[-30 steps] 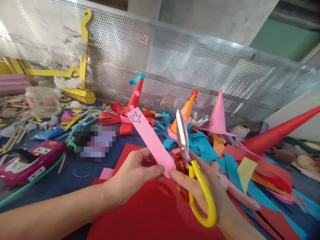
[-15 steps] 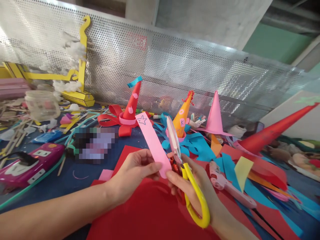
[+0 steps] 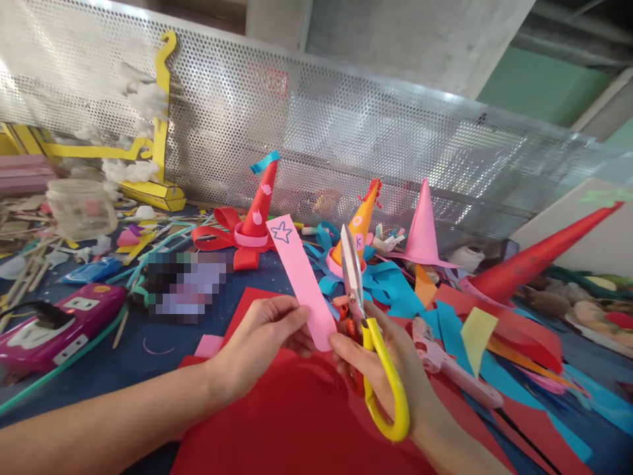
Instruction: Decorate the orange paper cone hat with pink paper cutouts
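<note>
A pink paper strip point(image 3: 301, 280) with a star outlined near its far end tilts up in front of me. My left hand point(image 3: 270, 326) pinches its left edge between thumb and fingers. In my right hand point(image 3: 378, 356) are scissors point(image 3: 383, 376) with a yellow handle, their blades pointing up and away and close together. My right thumb touches the strip's lower corner. A small red-orange object point(image 3: 352, 330) shows beside the scissors at my right fingers; its kind is unclear. Beneath both hands lies a red sheet point(image 3: 277, 422).
Decorated paper cone hats stand behind: red point(image 3: 260, 204), orange point(image 3: 353, 231), pink point(image 3: 424, 227). A long red cone point(image 3: 539, 260) leans at right. A pink glue gun point(image 3: 459, 376) lies on paper scraps. At left are a purple power strip point(image 3: 74, 323) and a plastic jar point(image 3: 82, 208).
The scissors have turned slightly more upright. My left thumb has slid a little up and left along the pink strip's edge. Both hands stay nearly in place.
</note>
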Action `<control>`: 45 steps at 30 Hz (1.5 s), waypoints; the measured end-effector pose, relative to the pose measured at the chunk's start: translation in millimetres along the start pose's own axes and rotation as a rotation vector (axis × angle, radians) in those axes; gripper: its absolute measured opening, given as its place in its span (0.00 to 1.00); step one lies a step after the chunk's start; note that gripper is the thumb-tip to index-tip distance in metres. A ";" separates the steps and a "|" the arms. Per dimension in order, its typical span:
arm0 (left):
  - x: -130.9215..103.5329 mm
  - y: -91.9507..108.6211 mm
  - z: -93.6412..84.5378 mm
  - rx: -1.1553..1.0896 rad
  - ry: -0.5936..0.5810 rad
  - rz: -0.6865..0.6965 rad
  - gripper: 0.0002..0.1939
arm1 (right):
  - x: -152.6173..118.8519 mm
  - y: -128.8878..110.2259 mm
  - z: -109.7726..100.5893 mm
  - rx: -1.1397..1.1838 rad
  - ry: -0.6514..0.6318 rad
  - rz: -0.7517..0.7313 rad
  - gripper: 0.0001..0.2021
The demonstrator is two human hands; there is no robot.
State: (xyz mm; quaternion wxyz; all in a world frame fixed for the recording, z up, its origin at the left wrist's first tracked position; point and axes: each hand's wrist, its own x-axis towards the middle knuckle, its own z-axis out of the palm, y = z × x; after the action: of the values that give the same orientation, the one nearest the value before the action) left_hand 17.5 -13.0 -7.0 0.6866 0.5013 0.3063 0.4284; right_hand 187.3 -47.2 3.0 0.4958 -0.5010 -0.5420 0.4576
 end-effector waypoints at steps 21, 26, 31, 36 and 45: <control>-8.1 -6.0 5.3 0.043 -0.102 0.007 0.07 | -6.8 -6.0 3.0 -0.035 -0.053 0.043 0.17; -7.3 -9.5 2.9 0.008 -0.094 0.010 0.09 | -8.9 -5.6 1.8 -0.010 -0.054 0.055 0.17; -2.9 -6.2 0.5 -0.012 0.044 0.023 0.07 | -8.4 -5.1 -1.8 0.023 0.007 0.033 0.20; -0.9 -3.9 -1.0 -0.039 0.030 -0.001 0.07 | -4.7 -0.6 -1.5 0.015 0.040 0.014 0.20; -1.1 -6.5 -1.7 -0.076 0.016 -0.040 0.09 | -5.9 8.6 -1.3 -0.044 -0.043 -0.008 0.18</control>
State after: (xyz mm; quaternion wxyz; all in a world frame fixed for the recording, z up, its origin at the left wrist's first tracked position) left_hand 17.4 -14.1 -13.7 0.7109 0.4652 0.3054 0.4300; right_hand 189.4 -52.4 -5.9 0.4750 -0.4996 -0.5643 0.4542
